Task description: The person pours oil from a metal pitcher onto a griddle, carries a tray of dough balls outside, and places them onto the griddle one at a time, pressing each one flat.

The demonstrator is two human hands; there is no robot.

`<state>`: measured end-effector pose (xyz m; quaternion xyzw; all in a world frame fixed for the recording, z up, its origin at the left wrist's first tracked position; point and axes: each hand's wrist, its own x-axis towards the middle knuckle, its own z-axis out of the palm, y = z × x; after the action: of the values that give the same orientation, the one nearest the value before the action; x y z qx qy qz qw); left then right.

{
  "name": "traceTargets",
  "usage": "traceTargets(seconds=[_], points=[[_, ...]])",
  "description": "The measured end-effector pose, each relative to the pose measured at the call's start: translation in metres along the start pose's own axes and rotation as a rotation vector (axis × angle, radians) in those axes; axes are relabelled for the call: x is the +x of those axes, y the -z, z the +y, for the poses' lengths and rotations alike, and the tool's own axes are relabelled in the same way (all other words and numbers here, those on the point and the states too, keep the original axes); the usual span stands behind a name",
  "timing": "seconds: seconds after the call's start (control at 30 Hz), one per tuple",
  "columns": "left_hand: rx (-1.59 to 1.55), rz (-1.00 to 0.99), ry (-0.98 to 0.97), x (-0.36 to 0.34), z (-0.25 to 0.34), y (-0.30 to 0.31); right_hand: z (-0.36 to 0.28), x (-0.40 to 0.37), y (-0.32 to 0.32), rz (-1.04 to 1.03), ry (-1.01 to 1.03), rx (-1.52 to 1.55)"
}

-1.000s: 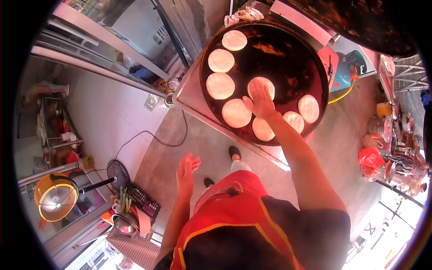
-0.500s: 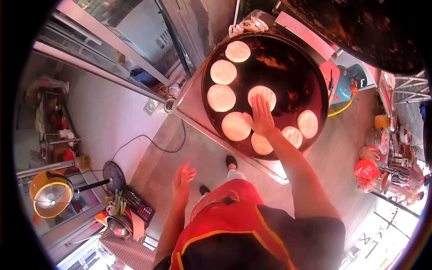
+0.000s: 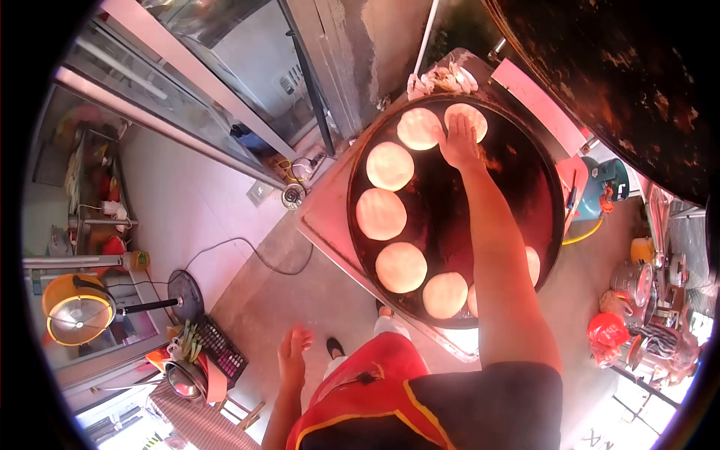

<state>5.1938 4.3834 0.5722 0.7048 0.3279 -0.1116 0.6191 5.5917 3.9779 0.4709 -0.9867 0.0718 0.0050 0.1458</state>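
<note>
My right hand point(image 3: 459, 146) lies flat, fingers stretched out, on a round pale flatbread point(image 3: 466, 109) near the far rim of a large dark griddle point(image 3: 517, 169). Just left of my fingers is another flatbread point(image 3: 418, 129). More of them curve down the griddle's left side, including one flatbread point(image 3: 381, 214) at mid-left and one point(image 3: 445, 295) at the near edge. My right forearm partly covers flatbreads at the near right. Away from the griddle, my left hand point(image 3: 295, 351) hangs in the air, empty, its fingers loosely extended.
A dark round lid point(image 3: 607, 82) stands raised beyond the griddle. A crumpled cloth point(image 3: 442, 79) lies at its back corner. To the right is a teal gas cylinder point(image 3: 602, 184) with a yellow hose. A yellow fan point(image 3: 79, 309) and a black crate point(image 3: 217, 349) stand at left.
My right hand has moved with the flatbread beneath it from the griddle's middle to its far rim. My left hand has dropped slightly. The view has shifted.
</note>
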Motion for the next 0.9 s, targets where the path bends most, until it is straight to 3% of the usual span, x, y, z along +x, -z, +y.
traceTargets(seconds=[0.17, 0.3, 0.37, 0.4, 0.5, 0.53, 0.6, 0.73, 0.8, 0.87, 0.9], points=[[0.03, -0.005, -0.016, -0.006, -0.003, 0.005, -0.009, 0.007, 0.01, -0.062, 0.006, 0.009], [0.013, -0.003, -0.024, -0.017, -0.015, 0.015, -0.048, -0.037, 0.006, 0.265, 0.109, -0.146], [-0.018, 0.009, -0.049, -0.025, -0.022, 0.027, -0.093, -0.097, 0.031, 0.232, 0.37, 0.412], [-0.033, 0.016, -0.061, -0.031, -0.027, 0.034, -0.12, -0.142, 0.042, 0.358, 0.63, 0.158], [-0.068, 0.058, -0.066, -0.056, -0.048, 0.059, -0.196, -0.283, 0.033, 0.175, 0.752, 0.524], [-0.077, 0.047, -0.076, -0.065, -0.057, 0.069, -0.214, -0.329, 0.042, -0.075, 0.848, 0.61], [-0.119, 0.088, -0.094, -0.088, -0.078, 0.095, -0.25, -0.418, 0.005, -0.281, 1.002, 0.703], [-0.183, 0.21, -0.215, -0.159, -0.13, 0.167, -0.319, -0.562, -0.009, -0.641, 1.309, 0.687], [-0.25, 0.341, -0.242, -0.2, -0.173, 0.217, -0.358, -0.622, -0.014, -0.796, 1.342, 0.467], [-0.342, 0.514, -0.292, -0.249, -0.215, 0.27, -0.399, -0.681, -0.042, -0.677, 1.466, 0.604], [-0.362, 0.63, -0.275, -0.277, -0.234, 0.302, -0.427, -0.715, -0.053, -0.819, 1.433, 0.619]])
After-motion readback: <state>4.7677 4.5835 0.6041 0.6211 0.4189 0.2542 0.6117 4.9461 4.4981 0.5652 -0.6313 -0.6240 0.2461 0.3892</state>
